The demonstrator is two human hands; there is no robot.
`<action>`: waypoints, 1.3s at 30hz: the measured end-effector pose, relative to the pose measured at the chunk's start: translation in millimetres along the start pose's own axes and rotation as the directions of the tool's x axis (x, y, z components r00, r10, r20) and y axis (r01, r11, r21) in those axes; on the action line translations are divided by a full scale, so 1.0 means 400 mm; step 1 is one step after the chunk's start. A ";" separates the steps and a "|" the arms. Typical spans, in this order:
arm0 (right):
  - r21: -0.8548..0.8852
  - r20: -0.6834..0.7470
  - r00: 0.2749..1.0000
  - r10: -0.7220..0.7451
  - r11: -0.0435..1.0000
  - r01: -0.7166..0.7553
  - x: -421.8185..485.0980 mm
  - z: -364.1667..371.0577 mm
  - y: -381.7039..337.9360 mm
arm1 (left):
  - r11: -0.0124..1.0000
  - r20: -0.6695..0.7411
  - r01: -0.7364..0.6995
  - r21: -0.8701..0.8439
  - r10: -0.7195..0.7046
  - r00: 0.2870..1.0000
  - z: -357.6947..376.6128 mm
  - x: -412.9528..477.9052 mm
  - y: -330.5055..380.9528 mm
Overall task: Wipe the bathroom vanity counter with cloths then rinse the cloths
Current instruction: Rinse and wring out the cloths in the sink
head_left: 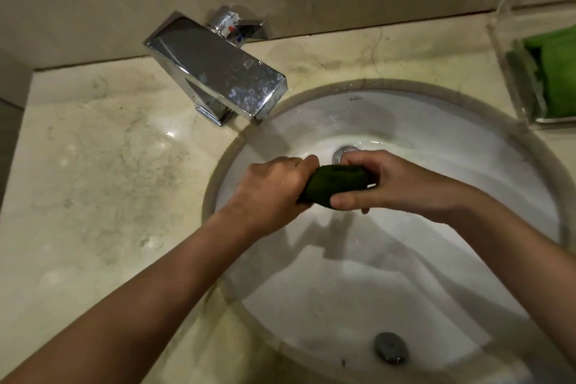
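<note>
- I hold the dark green rolled-up cloth (338, 184) above the white oval ceramic sink basin (461, 146), close over the round metal drain (341, 151). I judge that anything squeezed out will fall into the bowl and not on the counter.
- My left hand (272, 188) is curled round the cloth's left end, knuckles up. My right hand (386, 182) wraps the right end, with fingertips showing beneath it. A grip at both ends suits a twist, so I take this as wringing within the rinse step.
- The square chrome faucet (218, 72) stands at the basin's back left edge, its spout aimed inward. I see no stream from it.
- The cloth is pressed into a short, thick roll with a fuzzy nap. It is so dark it looks almost black in this light, which I read as soaked.
- A brighter green folded cloth (561, 72) lies in a clear plastic tray (526, 109) on the beige marble counter (93, 165), well apart on the right. Whether it has been rinsed, I cannot tell.
</note>
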State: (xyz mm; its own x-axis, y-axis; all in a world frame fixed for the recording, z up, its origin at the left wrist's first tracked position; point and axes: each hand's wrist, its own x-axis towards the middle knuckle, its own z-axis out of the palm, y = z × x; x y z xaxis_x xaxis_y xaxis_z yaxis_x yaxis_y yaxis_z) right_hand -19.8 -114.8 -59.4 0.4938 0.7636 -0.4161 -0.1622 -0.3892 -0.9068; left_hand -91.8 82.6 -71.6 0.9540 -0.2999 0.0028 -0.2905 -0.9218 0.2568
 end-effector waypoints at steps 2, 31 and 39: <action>0.325 0.128 0.984 0.126 0.932 -0.162 -0.007 -0.005 0.019 | 0.997 -0.110 -0.071 -0.005 0.070 0.991 -0.003 0.010 -0.004; -0.983 0.168 0.869 -0.466 -0.008 0.186 0.105 -0.007 0.041 | 0.128 0.707 0.711 -0.692 -0.078 0.702 0.030 0.040 0.055; -0.085 0.077 0.977 0.200 0.978 -0.193 0.020 -0.007 0.019 | -0.086 0.549 0.558 -0.826 -0.353 0.758 0.038 -0.006 0.038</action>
State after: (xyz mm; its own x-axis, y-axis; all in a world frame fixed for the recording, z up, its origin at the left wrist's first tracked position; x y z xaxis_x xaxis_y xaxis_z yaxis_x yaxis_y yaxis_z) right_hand -14.7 -113.2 -69.3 0.3844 0.7078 -0.5927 -0.1815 -0.5715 -0.8003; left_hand -99.8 65.6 -82.5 0.7848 -0.0369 -0.6187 0.6183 0.1151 0.7775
